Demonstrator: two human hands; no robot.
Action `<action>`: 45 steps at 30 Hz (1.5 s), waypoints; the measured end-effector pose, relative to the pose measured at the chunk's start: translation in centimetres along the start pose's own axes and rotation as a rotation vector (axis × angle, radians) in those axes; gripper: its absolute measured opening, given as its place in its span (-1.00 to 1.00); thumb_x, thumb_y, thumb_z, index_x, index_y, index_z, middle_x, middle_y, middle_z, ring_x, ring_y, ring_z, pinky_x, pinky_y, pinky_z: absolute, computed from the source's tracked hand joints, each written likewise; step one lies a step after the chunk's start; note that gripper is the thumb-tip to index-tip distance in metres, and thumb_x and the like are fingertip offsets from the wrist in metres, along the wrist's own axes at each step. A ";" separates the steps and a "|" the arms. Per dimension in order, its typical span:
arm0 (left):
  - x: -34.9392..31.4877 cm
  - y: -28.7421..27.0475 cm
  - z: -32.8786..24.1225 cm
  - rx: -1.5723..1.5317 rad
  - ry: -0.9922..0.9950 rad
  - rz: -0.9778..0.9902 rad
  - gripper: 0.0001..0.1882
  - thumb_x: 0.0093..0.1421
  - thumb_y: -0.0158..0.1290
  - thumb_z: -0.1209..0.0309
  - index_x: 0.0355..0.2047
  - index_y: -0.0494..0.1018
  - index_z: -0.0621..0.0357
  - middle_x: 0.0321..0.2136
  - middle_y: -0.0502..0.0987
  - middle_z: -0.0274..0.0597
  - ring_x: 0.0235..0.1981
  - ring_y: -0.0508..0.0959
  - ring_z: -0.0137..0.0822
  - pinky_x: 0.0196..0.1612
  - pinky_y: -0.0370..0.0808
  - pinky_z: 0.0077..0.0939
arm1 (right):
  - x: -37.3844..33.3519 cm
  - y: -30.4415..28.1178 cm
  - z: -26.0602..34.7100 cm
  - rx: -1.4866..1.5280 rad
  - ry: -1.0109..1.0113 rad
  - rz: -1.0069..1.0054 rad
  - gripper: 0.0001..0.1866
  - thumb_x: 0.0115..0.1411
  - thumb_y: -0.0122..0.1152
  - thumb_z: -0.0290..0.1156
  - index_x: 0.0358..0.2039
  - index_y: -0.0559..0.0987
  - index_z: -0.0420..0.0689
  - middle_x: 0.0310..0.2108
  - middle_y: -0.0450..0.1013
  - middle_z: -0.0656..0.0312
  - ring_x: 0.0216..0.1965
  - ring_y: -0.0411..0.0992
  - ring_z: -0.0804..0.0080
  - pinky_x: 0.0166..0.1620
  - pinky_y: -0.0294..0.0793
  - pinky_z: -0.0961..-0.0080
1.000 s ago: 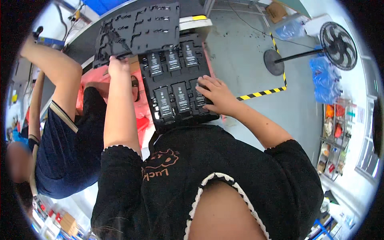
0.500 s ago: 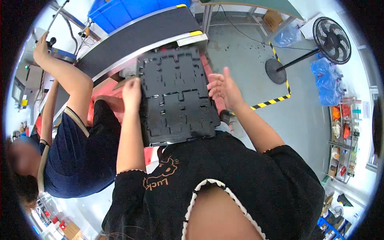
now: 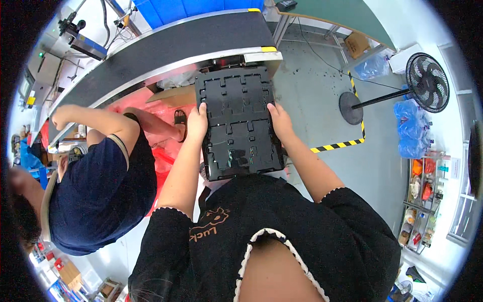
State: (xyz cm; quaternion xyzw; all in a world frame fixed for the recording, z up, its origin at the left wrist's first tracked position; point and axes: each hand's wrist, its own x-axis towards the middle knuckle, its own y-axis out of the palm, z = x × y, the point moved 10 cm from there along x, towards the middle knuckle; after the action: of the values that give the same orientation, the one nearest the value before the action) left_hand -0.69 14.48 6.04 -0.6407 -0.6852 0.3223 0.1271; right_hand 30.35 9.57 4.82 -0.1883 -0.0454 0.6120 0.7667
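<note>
A black moulded plastic tray (image 3: 236,113), rectangular with raised ridges and recesses, lies in front of my chest. It may be a stack of several; its underside is hidden. My left hand (image 3: 199,122) is closed on the left edge, thumb on top and fingers out of sight beneath. Along the opposite edge, my right hand (image 3: 279,121) grips in the same way. The tray's far end comes close to the metal-edged conveyor belt (image 3: 201,43), and its near end is against my black shirt.
Another person (image 3: 100,181) in dark blue bends beside the belt at left. A blue bin (image 3: 196,11) stands behind the belt. Cardboard (image 3: 173,95) and red plastic sheeting (image 3: 166,146) lie below it. At right are a black fan (image 3: 426,83), wrapped water bottles (image 3: 410,128) and a shelf rack (image 3: 420,201).
My right hand, which was open and off the tray, has closed on its right edge. My left hand stays at the left edge. The other person's raised arm has come down.
</note>
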 end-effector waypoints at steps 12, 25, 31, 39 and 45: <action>-4.5 3.6 1.1 -0.862 -0.271 0.384 -0.27 0.22 0.02 -0.04 0.20 0.20 0.25 -0.02 0.48 -0.07 -0.05 0.52 -0.25 -0.01 0.48 -0.36 | -0.7 1.5 -3.5 0.140 0.121 0.087 -0.27 0.25 0.00 0.10 0.18 0.28 -0.28 0.09 0.37 -0.10 0.14 0.31 0.00 0.17 0.23 0.29; -9.4 3.3 4.5 -0.937 -0.350 0.284 -0.33 0.27 -0.04 -0.01 0.19 0.20 0.26 -0.01 0.45 -0.09 -0.04 0.50 -0.27 0.01 0.44 -0.38 | -5.1 1.2 1.3 0.042 0.158 0.225 -0.26 0.31 -0.04 0.04 0.26 0.15 -0.29 0.15 0.29 -0.06 0.17 0.27 0.18 0.23 0.17 0.39; -7.8 2.8 5.5 -0.670 -0.326 0.184 -0.15 0.21 -0.09 -0.19 0.24 0.17 0.31 0.12 0.36 0.02 0.12 0.38 -0.19 0.17 0.27 -0.37 | -3.6 1.1 1.4 -0.115 0.092 0.151 -0.22 0.28 -0.04 0.11 0.19 0.19 -0.37 0.08 0.34 -0.20 0.15 0.29 -0.04 0.19 0.20 0.28; -7.0 1.6 4.3 -0.516 -0.230 0.180 -0.10 0.19 -0.04 -0.17 0.22 0.16 0.43 0.21 0.24 0.20 0.27 0.21 -0.07 0.29 0.10 -0.29 | -3.2 1.3 -2.9 -0.091 0.272 0.213 -0.19 0.31 -0.06 0.06 0.26 0.10 -0.41 0.27 0.12 -0.16 0.29 0.10 0.00 0.30 0.03 0.32; -6.9 2.4 6.5 -0.605 -0.190 0.112 -0.21 0.23 -0.05 -0.13 0.18 0.24 0.34 0.01 0.46 0.04 0.04 0.46 -0.18 0.11 0.34 -0.36 | -3.8 2.1 -2.1 -0.067 0.154 0.241 -0.22 0.34 -0.11 0.02 0.28 0.06 -0.42 0.31 0.04 -0.14 0.33 0.00 0.01 0.33 -0.08 0.33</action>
State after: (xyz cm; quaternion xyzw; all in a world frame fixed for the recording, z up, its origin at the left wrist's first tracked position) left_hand -1.61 5.94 1.30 -0.6530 -0.7225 0.1691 -0.1516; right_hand 28.07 5.89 2.76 -0.2641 0.0162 0.6817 0.6821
